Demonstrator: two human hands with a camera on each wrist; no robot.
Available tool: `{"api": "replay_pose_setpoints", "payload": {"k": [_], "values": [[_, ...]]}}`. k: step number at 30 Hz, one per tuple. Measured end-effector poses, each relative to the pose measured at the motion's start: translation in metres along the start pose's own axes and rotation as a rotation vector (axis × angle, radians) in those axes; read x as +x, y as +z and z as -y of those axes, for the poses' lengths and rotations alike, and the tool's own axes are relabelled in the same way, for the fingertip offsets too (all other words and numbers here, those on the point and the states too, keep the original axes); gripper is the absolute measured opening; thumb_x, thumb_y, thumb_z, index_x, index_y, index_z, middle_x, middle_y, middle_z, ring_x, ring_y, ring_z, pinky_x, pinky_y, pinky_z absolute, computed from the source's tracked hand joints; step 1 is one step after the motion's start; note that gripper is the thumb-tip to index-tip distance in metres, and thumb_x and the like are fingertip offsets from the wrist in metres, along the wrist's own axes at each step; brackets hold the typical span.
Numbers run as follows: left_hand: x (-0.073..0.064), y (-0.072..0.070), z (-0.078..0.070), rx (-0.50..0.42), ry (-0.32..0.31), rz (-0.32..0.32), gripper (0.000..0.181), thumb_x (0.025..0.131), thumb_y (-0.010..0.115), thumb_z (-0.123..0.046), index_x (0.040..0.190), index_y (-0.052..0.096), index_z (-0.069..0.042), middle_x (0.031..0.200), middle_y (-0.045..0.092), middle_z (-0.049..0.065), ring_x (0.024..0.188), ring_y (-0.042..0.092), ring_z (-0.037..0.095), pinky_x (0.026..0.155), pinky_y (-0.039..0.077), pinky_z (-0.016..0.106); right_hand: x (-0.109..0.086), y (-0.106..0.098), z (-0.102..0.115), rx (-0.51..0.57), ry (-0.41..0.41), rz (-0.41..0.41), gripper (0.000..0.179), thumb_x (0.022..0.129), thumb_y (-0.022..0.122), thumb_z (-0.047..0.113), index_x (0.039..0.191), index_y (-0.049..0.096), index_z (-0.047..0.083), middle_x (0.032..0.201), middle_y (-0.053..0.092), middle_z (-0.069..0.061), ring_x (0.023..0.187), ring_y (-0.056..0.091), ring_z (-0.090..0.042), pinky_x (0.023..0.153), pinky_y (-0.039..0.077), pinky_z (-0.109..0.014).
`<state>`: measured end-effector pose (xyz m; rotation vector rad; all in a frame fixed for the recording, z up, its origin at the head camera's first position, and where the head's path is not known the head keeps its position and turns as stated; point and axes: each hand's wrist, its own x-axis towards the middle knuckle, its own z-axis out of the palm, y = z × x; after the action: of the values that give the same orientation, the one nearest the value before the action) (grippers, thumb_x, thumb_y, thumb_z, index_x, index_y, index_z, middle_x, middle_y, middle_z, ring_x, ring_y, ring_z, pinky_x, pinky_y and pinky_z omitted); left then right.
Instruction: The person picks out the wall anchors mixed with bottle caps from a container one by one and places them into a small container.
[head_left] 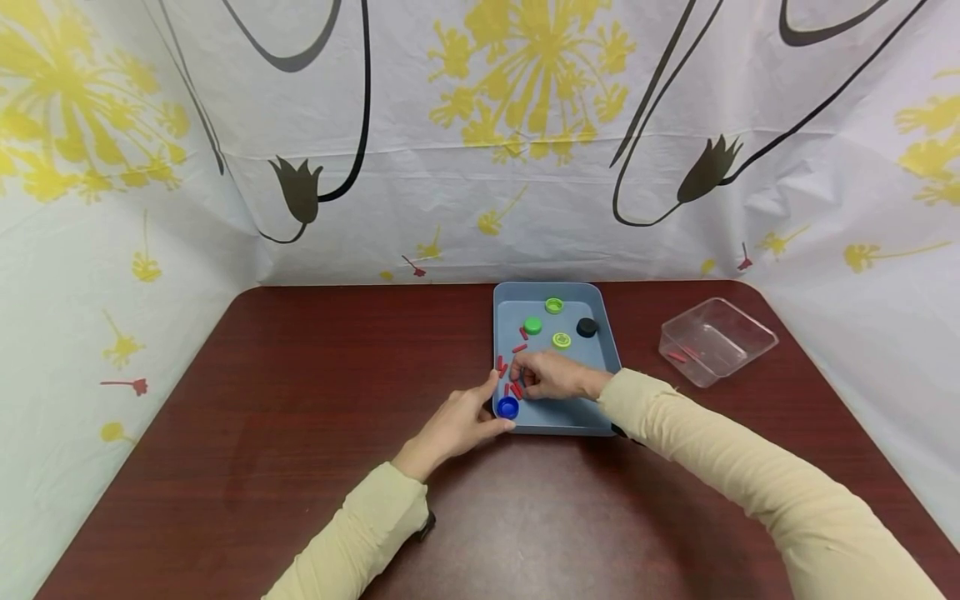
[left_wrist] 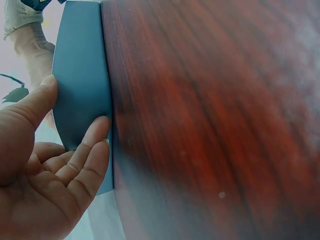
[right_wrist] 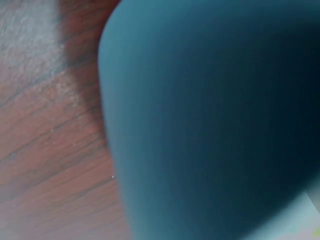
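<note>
A blue-grey tray (head_left: 566,432) lies on the table. My left hand (head_left: 459,421) spans its near left corner, fingers and thumb spread along the rim; the left wrist view shows fingertips against the outer wall (left_wrist: 82,60). Inside the tray, my right hand (head_left: 551,375) reaches down with bent fingers among small red sticks (head_left: 507,388). Its fingertips are right at these sticks; I cannot tell whether they pinch one. Beside them sits a blue bottle cap (head_left: 507,407) in the near left corner. In the right wrist view the tray's side (right_wrist: 165,125) is blurred and hides the hand.
Farther back in the tray are a green cap (head_left: 532,325), a black cap (head_left: 587,327) and two yellow-green caps, one (head_left: 562,340) nearer than the other (head_left: 554,306). A clear plastic box (head_left: 720,342) with red sticks (head_left: 677,357) stands right of it. Patterned fabric (head_left: 420,208) hangs behind the table.
</note>
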<state>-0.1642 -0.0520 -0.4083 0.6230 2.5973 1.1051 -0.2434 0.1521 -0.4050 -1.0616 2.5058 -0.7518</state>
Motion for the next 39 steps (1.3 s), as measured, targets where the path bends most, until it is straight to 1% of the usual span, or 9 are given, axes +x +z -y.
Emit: {"api": "replay_pose_setpoints", "payload": {"k": [7, 14, 16, 19, 24, 29, 32, 36, 39], "values": [[0.000, 0.000, 0.000, 0.001, -0.004, 0.001, 0.081, 0.087, 0.068, -0.033, 0.147, 0.025, -0.001, 0.083, 0.067, 0.004, 0.065, 0.058, 0.004, 0.058, 0.046, 0.021, -0.002, -0.001, -0.002, 0.020, -0.010, -0.017, 0.019, 0.079, 0.064, -0.005, 0.096, 0.058, -0.002, 0.071, 0.059, -0.002, 0.063, 0.049, -0.004, 0.061, 0.044, -0.019], [0.000, 0.000, -0.001, 0.010, -0.014, -0.001, 0.081, 0.086, 0.068, -0.034, 0.148, 0.025, -0.002, 0.087, 0.067, 0.005, 0.067, 0.059, 0.004, 0.060, 0.046, 0.021, -0.007, -0.007, -0.002, 0.079, 0.017, -0.023, 0.018, 0.083, 0.064, -0.003, 0.098, 0.056, -0.003, 0.073, 0.057, -0.004, 0.064, 0.049, -0.007, 0.062, 0.044, -0.021], [0.000, 0.000, -0.001, 0.016, -0.018, -0.003, 0.081, 0.086, 0.068, -0.035, 0.148, 0.025, -0.003, 0.086, 0.068, 0.005, 0.067, 0.059, 0.004, 0.060, 0.046, 0.021, -0.009, -0.010, -0.003, 0.098, 0.020, -0.042, 0.017, 0.084, 0.064, -0.003, 0.098, 0.055, -0.003, 0.072, 0.055, -0.004, 0.064, 0.048, -0.008, 0.061, 0.043, -0.021], [0.000, 0.001, 0.000, 0.023, -0.018, -0.003, 0.081, 0.087, 0.067, -0.035, 0.148, 0.025, -0.003, 0.084, 0.068, 0.004, 0.066, 0.059, 0.004, 0.060, 0.046, 0.022, -0.012, -0.016, -0.007, 0.112, 0.011, -0.088, 0.014, 0.084, 0.063, -0.005, 0.096, 0.055, -0.003, 0.071, 0.054, -0.004, 0.063, 0.048, -0.009, 0.060, 0.043, -0.022], [-0.002, 0.001, 0.000, 0.030, -0.024, -0.003, 0.081, 0.086, 0.067, -0.035, 0.148, 0.024, -0.005, 0.084, 0.068, 0.003, 0.066, 0.059, 0.004, 0.061, 0.047, 0.022, -0.019, -0.025, -0.011, 0.084, 0.017, -0.183, 0.014, 0.084, 0.064, -0.002, 0.095, 0.056, -0.002, 0.070, 0.054, -0.004, 0.064, 0.048, -0.010, 0.061, 0.043, -0.023], [-0.002, 0.001, 0.000, 0.023, -0.046, -0.001, 0.082, 0.086, 0.067, -0.037, 0.149, 0.023, -0.007, 0.087, 0.067, 0.004, 0.068, 0.060, 0.005, 0.062, 0.048, 0.023, -0.027, -0.032, -0.015, 0.105, 0.069, -0.277, 0.016, 0.085, 0.066, 0.001, 0.097, 0.056, -0.001, 0.073, 0.055, -0.003, 0.067, 0.052, -0.012, 0.063, 0.044, -0.023], [-0.002, 0.001, 0.000, 0.023, -0.047, -0.002, 0.081, 0.087, 0.067, -0.037, 0.149, 0.024, -0.008, 0.088, 0.067, 0.004, 0.068, 0.059, 0.005, 0.062, 0.047, 0.023, -0.032, -0.038, -0.019, 0.113, 0.100, -0.337, 0.015, 0.085, 0.064, 0.001, 0.099, 0.058, 0.000, 0.077, 0.057, -0.005, 0.069, 0.054, -0.013, 0.065, 0.045, -0.022], [-0.002, 0.002, 0.000, 0.025, -0.046, -0.002, 0.081, 0.087, 0.067, -0.036, 0.149, 0.023, -0.008, 0.088, 0.066, 0.004, 0.068, 0.058, 0.005, 0.062, 0.047, 0.022, -0.042, -0.048, -0.025, 0.139, 0.145, -0.417, 0.017, 0.088, 0.060, 0.002, 0.105, 0.058, -0.002, 0.082, 0.059, -0.009, 0.069, 0.053, -0.011, 0.063, 0.043, -0.021], [-0.002, 0.002, 0.001, 0.023, -0.040, 0.000, 0.081, 0.087, 0.067, -0.036, 0.149, 0.023, -0.007, 0.088, 0.066, 0.004, 0.069, 0.058, 0.006, 0.061, 0.047, 0.022, -0.051, -0.055, -0.030, 0.181, 0.189, -0.498, 0.020, 0.089, 0.061, 0.005, 0.106, 0.056, -0.003, 0.083, 0.059, -0.012, 0.067, 0.052, -0.008, 0.061, 0.043, -0.021]]}}
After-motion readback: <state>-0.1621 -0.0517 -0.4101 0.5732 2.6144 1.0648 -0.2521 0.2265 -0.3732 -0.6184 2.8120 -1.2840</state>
